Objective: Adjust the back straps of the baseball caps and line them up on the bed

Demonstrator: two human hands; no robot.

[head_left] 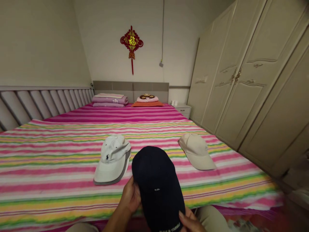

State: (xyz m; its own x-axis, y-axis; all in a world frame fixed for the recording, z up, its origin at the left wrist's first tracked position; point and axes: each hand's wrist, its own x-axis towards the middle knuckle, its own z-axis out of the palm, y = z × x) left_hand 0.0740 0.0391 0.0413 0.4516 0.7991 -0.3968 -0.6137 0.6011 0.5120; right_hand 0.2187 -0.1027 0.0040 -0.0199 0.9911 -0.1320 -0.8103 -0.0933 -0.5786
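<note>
A dark navy baseball cap (156, 174) is held up over the near edge of the bed, its brim toward me with pale lettering along the edge. My left hand (132, 195) grips the cap's left side, the fingers partly hidden behind it. At the brim's lower right corner, my right hand (189, 220) pinches the edge with the thumb on top. A white cap (113, 158) with a small dark logo lies on the bed to the left. To the right rests a beige cap (195, 151), its brim pointing toward me.
The bed has a striped sheet (60, 164). Folded purple bedding (109, 100) and a pink and orange stack (147, 100) lie by the headboard (149, 87). A railing (48, 101) runs along the left, a wardrobe (241, 80) along the right. A nightstand (183, 110) stands behind.
</note>
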